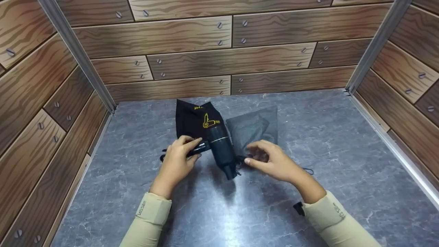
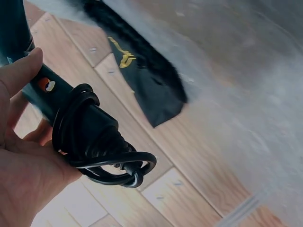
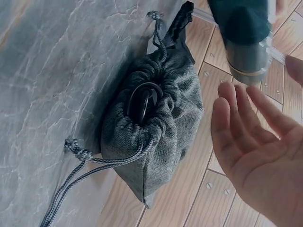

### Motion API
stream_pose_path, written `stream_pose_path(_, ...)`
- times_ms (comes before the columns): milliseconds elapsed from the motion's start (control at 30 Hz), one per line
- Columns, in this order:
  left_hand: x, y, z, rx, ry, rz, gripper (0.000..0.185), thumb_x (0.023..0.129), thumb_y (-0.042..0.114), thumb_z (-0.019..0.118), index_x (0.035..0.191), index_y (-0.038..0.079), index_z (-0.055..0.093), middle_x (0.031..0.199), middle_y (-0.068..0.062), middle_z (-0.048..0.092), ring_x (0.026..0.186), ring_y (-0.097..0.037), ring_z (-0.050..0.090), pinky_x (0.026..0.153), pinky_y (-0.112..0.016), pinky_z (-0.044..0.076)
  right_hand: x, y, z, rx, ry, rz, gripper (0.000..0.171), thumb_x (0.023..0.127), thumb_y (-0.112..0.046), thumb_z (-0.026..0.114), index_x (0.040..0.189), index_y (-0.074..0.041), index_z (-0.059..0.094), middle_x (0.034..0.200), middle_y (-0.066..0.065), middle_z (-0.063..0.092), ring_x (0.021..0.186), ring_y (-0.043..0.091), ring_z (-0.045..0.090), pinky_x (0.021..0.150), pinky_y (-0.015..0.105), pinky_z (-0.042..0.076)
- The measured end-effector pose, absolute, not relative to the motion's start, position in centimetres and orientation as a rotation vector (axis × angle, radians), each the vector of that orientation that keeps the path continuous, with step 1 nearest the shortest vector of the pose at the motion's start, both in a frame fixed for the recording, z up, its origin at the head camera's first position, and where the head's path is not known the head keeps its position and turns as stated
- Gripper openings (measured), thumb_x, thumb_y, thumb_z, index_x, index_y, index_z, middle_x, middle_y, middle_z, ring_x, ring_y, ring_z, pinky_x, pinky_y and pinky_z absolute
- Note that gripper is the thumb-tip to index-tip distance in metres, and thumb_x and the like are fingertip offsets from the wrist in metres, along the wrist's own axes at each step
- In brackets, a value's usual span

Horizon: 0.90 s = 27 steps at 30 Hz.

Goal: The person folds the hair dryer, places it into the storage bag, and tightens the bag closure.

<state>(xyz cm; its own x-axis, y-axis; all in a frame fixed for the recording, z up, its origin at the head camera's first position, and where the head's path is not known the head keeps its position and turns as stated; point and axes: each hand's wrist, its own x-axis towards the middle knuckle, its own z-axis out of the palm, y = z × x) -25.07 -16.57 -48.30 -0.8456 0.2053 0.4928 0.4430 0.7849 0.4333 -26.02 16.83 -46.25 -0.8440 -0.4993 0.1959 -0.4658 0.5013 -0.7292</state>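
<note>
The hair dryer point(image 1: 222, 151) stands tilted on the grey table point(image 1: 308, 212), between a black bag point(image 1: 195, 118) and a grey drawstring pouch point(image 1: 255, 127). The left hand point(image 1: 178, 161) grips its handle and coiled cord point(image 2: 99, 151); the right hand point(image 1: 271, 161) hovers loosely spread beside the barrel. Keeping that cord bundled tight should prevent snagging.

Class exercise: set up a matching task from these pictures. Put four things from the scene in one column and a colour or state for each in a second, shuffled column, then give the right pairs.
Things
1. hair dryer
2. black pouch
3. grey drawstring bag
4. right hand

States
A. fingers loose, gripping nothing
B. bears a yellow logo
C. mouth drawn nearly closed, cords trailing on the table
D. held by its handle in the left hand, cord coiled round the handle

Pairs: 1-D, 2-B, 3-C, 4-A
</note>
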Motion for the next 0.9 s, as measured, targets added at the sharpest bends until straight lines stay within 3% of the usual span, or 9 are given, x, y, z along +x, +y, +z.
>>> stream_pose_path(167,-24.7,-14.9,-47.4,-0.578,-2.488,-0.752,0.049,0.09,0.011,0.086,0.137,0.017,0.074,0.127,-0.007,0.069,0.112,-0.032,0.067,0.097,-0.056,0.051,-25.9,16.6,-46.0,-0.787,2.64,-1.446,0.077,0.091,-0.035,0.086,0.156,-0.01,0.052,0.134,0.015,0.067,0.116,0.033,0.07,0.094,0.057,0.06)
stream_pose_path(300,-24.4,-13.7,-47.0,-0.632,-2.451,-0.764,0.048,0.091,0.014,0.085,0.137,0.018,0.073,0.129,-0.008,0.069,0.112,-0.032,0.067,0.096,-0.055,0.052,-26.0,16.6,-46.1,-0.723,2.535,-1.539,0.099,0.083,-0.031,0.093,0.164,-0.013,0.039,0.143,0.018,0.063,0.125,0.037,0.067,0.101,0.057,0.058)
stream_pose_path(467,-23.9,-12.2,-46.5,-0.669,-2.404,-0.724,0.047,0.091,0.018,0.086,0.136,0.019,0.074,0.128,-0.007,0.071,0.107,-0.03,0.068,0.093,-0.053,0.055,-25.8,16.6,-46.1,-0.646,2.472,-1.614,0.114,0.083,-0.029,0.092,0.171,-0.026,0.02,0.148,0.023,0.059,0.127,0.039,0.066,0.107,0.055,0.055)
stream_pose_path(533,-23.8,-11.6,-46.3,-0.686,-2.395,-0.697,0.047,0.09,0.02,0.086,0.136,0.019,0.075,0.127,-0.006,0.072,0.105,-0.029,0.069,0.091,-0.052,0.056,-25.7,16.5,-45.9,-0.62,2.451,-1.658,0.114,0.086,-0.028,0.089,0.171,-0.032,0.014,0.149,0.025,0.058,0.125,0.04,0.067,0.104,0.056,0.056)
stream_pose_path(633,-23.6,-10.7,-46.1,-0.715,-2.399,-0.681,0.047,0.091,0.022,0.086,0.136,0.019,0.074,0.126,-0.005,0.072,0.104,-0.027,0.069,0.09,-0.049,0.057,-25.7,16.3,-45.7,-0.62,2.413,-1.701,0.107,0.092,-0.028,0.083,0.171,-0.033,0.012,0.147,0.027,0.057,0.121,0.039,0.068,0.098,0.052,0.06)
stream_pose_path(767,-23.5,-9.9,-45.9,-0.741,-2.417,-0.694,0.047,0.091,0.022,0.086,0.136,0.018,0.074,0.125,-0.005,0.073,0.103,-0.025,0.069,0.091,-0.043,0.059,-25.7,16.1,-45.4,-0.618,2.37,-1.773,0.092,0.097,-0.023,0.077,0.17,-0.028,0.021,0.142,0.025,0.056,0.114,0.034,0.068,0.087,0.045,0.063)
stream_pose_path(900,-23.7,-9.5,-45.8,-0.772,-2.43,-0.723,0.05,0.089,0.022,0.088,0.137,0.018,0.074,0.122,-0.003,0.072,0.102,-0.023,0.069,0.091,-0.04,0.059,-25.6,16.3,-45.2,-0.597,2.322,-1.869,0.08,0.099,-0.016,0.074,0.166,-0.023,0.032,0.14,0.022,0.058,0.112,0.031,0.068,0.084,0.046,0.064)
